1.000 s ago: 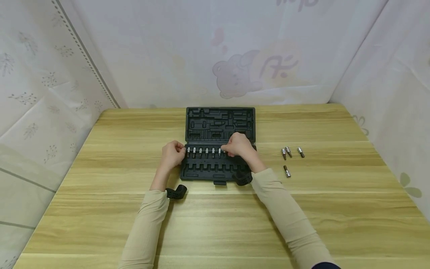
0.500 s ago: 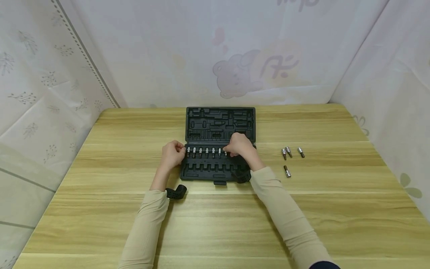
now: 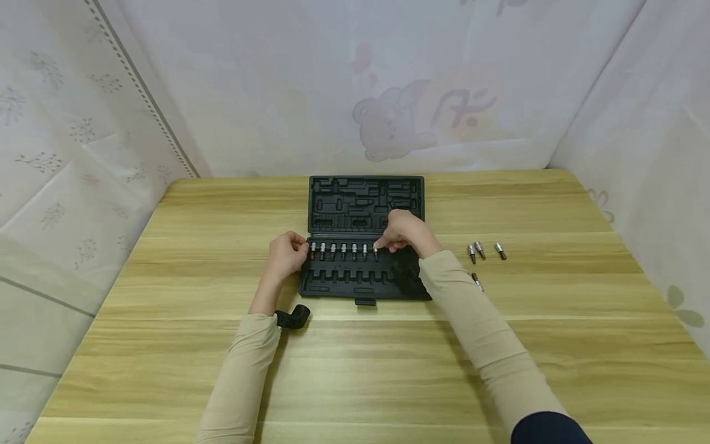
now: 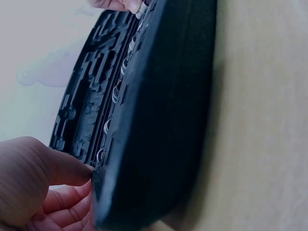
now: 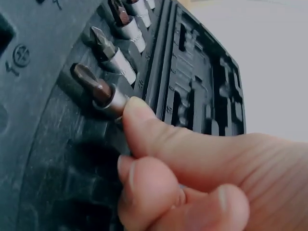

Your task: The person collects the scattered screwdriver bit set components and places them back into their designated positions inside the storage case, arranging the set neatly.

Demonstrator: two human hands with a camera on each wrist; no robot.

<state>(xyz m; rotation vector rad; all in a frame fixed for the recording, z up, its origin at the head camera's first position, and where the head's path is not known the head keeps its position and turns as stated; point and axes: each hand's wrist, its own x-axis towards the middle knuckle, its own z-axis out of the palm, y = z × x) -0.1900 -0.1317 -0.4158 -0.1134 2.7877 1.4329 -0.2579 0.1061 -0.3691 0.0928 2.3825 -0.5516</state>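
A black plastic tool case (image 3: 338,288) lies open on the table, lid at the back. Along its upper row sit several chrome bit sockets (image 3: 344,249) with dark bits pointing toward the person. My left hand (image 3: 285,254) pinches the case's left edge; in the left wrist view the thumb (image 4: 70,168) lies on the rim, the other fingers outside the wall. My right hand (image 3: 407,229) is at the row's right end. In the right wrist view its thumb presses the chrome end of a slotted bit socket (image 5: 114,102) lying in its slot, while the loosely curled fingers stay below it.
To the right of the case lie several loose bit sockets (image 3: 480,250) on the wooden table (image 3: 355,370). The nearest loose bit socket (image 3: 477,282) is partly covered by the right sleeve (image 3: 471,308). A pale patterned curtain (image 3: 277,92) stands behind the table.
My right hand has shifted slightly back and to the right, uncovering the last bit socket in the row. The left hand keeps its place at the case's edge.
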